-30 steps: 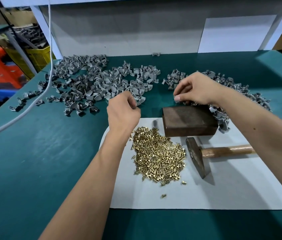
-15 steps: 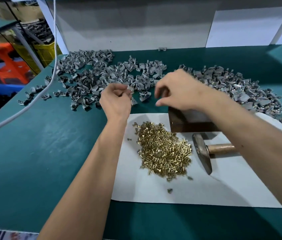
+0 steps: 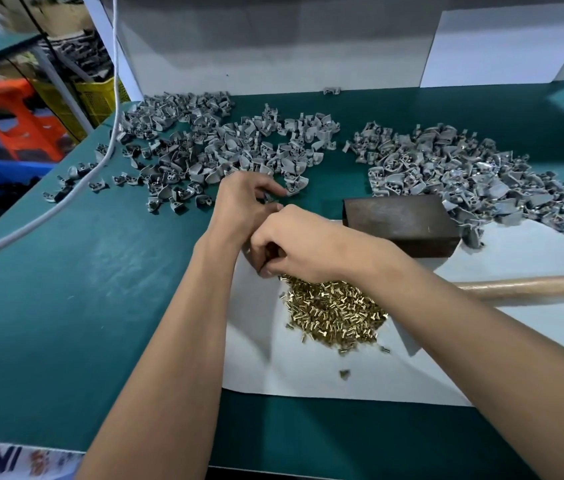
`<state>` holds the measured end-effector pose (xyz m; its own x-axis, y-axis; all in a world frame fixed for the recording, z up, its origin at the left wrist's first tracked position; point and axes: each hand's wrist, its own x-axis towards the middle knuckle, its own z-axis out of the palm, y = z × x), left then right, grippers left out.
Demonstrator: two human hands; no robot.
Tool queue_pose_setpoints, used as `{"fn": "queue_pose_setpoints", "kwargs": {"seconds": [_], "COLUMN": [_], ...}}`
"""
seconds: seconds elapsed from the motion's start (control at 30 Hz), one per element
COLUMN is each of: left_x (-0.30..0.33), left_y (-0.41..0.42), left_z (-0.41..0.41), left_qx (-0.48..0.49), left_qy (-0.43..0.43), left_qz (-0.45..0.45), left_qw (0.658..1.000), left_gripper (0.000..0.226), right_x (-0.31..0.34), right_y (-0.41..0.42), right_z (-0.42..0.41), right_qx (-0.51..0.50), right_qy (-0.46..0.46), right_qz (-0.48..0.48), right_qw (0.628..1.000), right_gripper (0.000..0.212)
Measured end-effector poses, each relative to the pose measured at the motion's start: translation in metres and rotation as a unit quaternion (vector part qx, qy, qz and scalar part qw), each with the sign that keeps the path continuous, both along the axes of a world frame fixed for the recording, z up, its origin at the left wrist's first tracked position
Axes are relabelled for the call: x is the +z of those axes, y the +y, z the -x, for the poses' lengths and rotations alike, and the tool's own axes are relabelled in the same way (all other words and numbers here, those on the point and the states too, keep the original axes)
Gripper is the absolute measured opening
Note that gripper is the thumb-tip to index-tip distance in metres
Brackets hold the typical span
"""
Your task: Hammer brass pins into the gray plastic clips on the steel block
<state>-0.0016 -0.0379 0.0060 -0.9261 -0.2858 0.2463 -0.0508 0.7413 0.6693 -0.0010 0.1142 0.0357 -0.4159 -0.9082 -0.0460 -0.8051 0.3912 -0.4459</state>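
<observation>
Right hand point(image 3: 303, 244), fingers curled, dips into the heap of short shiny brass pins point(image 3: 334, 311) just beneath it; left hand point(image 3: 246, 202) pinches a small gray clip point(image 3: 268, 197); dark steel block point(image 3: 400, 221) sits right of both

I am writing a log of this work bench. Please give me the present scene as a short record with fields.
left hand: by the left clip pile, fingers curled round a small gray piece
right hand: fingers curled at the brass pins
steel block: top bare
hammer: only the wooden handle shows, lying on the white sheet
gray clips: two piles on the green table
</observation>
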Motion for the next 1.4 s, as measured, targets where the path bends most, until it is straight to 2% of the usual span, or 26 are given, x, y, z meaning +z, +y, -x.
{"fn": "queue_pose_setpoints", "kwargs": {"seconds": [0.1, 0.27, 0.37, 0.5, 0.6, 0.67, 0.73, 0.9, 1.0, 1.4], "left_x": [-0.001, -0.004, -0.004, 0.002, 0.009, 0.011, 0.011, 0.009, 0.007, 0.006], "left_y": [-0.001, 0.004, 0.010, 0.027, 0.055, 0.074, 0.089, 0.107, 0.111, 0.114], "left_z": [-0.001, 0.002, 0.003, 0.005, 0.006, 0.004, 0.001, -0.007, -0.008, -0.010], "left_qx": [0.007, 0.043, 0.060, 0.072, 0.015, -0.030, -0.078, -0.147, -0.178, -0.190], "left_qy": [0.003, 0.004, 0.031, 0.090, 0.118, 0.138, 0.153, 0.161, 0.159, 0.173], "left_qz": [0.004, 0.004, 0.005, -0.059, -0.163, -0.193, -0.182, -0.176, -0.166, -0.106], "left_qw": [1.000, 0.999, 0.998, 0.992, 0.979, 0.971, 0.968, 0.960, 0.957, 0.961], "left_gripper": [0.020, 0.030, 0.020, 0.011, 0.011, 0.013, 0.017, 0.055, 0.055, 0.052], "right_x": [0.003, 0.012, 0.017, 0.019, 0.019, 0.020, 0.018, 0.005, 0.000, -0.009], "right_y": [0.005, 0.026, 0.044, 0.072, 0.099, 0.117, 0.130, 0.140, 0.137, 0.134], "right_z": [-0.001, 0.004, 0.008, 0.012, 0.017, 0.021, 0.025, 0.021, 0.021, 0.022], "right_qx": [-0.003, -0.063, -0.104, -0.168, -0.219, -0.251, -0.278, -0.305, -0.299, -0.291], "right_qy": [0.012, 0.011, 0.000, 0.021, 0.047, 0.052, 0.047, 0.062, 0.085, 0.067], "right_qz": [0.015, 0.096, 0.157, 0.212, 0.245, 0.270, 0.298, 0.361, 0.365, 0.360], "right_qw": [1.000, 0.993, 0.982, 0.962, 0.943, 0.928, 0.912, 0.879, 0.878, 0.884], "right_gripper": [0.012, 0.011, 0.011, 0.010, 0.012, 0.013, 0.013, 0.025, 0.031, 0.034]}}
